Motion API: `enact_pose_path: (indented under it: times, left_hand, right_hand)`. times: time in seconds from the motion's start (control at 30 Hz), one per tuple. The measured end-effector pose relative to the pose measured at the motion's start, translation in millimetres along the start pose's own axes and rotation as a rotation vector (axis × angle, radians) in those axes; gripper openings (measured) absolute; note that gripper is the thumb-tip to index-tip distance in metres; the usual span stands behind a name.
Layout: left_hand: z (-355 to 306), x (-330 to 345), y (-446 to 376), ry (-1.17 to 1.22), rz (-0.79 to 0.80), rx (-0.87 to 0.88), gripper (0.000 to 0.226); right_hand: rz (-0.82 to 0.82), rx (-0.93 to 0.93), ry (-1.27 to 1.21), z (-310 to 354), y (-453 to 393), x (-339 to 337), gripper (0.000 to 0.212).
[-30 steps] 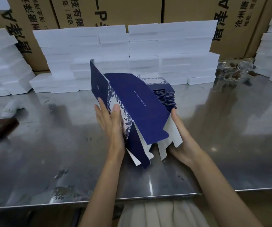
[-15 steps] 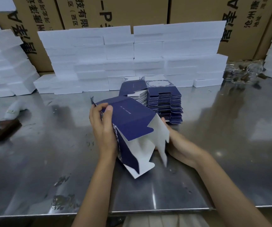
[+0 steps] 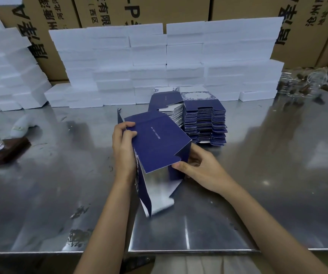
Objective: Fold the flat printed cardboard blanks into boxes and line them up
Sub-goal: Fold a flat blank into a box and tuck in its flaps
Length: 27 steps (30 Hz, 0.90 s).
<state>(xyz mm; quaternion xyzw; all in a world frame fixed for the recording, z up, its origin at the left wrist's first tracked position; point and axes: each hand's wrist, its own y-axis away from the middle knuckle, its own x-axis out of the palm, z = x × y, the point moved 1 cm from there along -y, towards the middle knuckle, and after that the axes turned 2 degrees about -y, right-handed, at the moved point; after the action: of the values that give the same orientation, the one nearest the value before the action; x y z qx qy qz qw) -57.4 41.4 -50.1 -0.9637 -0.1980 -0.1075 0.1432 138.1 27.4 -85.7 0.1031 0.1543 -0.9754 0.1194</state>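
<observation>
Half-formed navy box (image 3: 155,147) held up over the steel table (image 3: 258,175), just in front of the stack of flat blanks (image 3: 204,123), which sits on the far side of it from the person. Box is popped into a tube. Its long axis runs from the stack down toward the person, the far end higher, the near end open with white inside showing and loose flaps hanging at the bottom.

Left hand (image 3: 124,149) sits on the box's left side, fingers curled over the top left edge, thumb on top: gripping that wall. Right hand (image 3: 198,167) is at the box's right side near the open end, thumb and fingers pinching the right wall just below the notched top flap. Both hands touch the box, one on each side, box between them.

Key relation: the open end faces the person and tilts down, and the right hand is the one nearer the loose flaps; the left is further up the box, acting as the anchor. Judging from that, the next move is probably tucking in the near-end flaps, right hand doing the folding, left steadying.

No finished navy boxes visible lined up beside the stack, so the line-up looks not started here. White foam blocks (image 3: 149,62) stacked behind the stack, brown cartons (image 3: 159,10) behind those.
</observation>
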Motion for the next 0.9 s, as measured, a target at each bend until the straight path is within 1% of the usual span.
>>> enact_pose_path:
  times: [0.1, 0.2, 0.23, 0.33, 0.4, 0.47, 0.53, 0.6, 0.73, 0.9]
  left_hand:
    - [1, -1, -3, -0.015, -0.015, 0.026, 0.023]
    - [1, -4, -3, -0.023, -0.01, 0.044, 0.022]
    - [1, -5, -3, -0.016, -0.011, 0.044, 0.022]
    - [1, -7, -2, -0.015, -0.018, 0.043, 0.022]
    - [1, -6, -2, -0.029, -0.015, 0.045, 0.023]
    - [0, -5, -2, -0.039, -0.009, 0.049, 0.023]
    - [0, -5, -2, -0.043, -0.008, 0.052, 0.023]
    - [-1, -5, -1, -0.037, -0.007, 0.049, 0.023]
    - [-2, -4, 2, -0.016, -0.012, 0.04, 0.023]
    - [-2, -3, 1, -0.024, -0.006, 0.048, 0.023]
  right_hand:
    - [-0.129, -0.074, 0.204, 2, 1, 6, 0.052]
    - [-0.116, -0.081, 0.314, 5, 0, 5, 0.071]
    - [-0.1, -0.069, 0.333, 4, 1, 1, 0.07]
    - [-0.018, -0.047, 0.393, -2, 8, -9, 0.047]
    - [0.059, -0.038, 0.437, -4, 10, -14, 0.037]
    - [0.111, -0.027, 0.469, -4, 9, -14, 0.032]
    - [0.115, -0.026, 0.472, -4, 7, -11, 0.029]
    - [0.122, -0.025, 0.497, -3, 6, -9, 0.028]
    - [0.172, -0.018, 0.56, 6, 1, -17, 0.035]
    - [0.163, -0.094, 0.575, 17, -5, -22, 0.044]
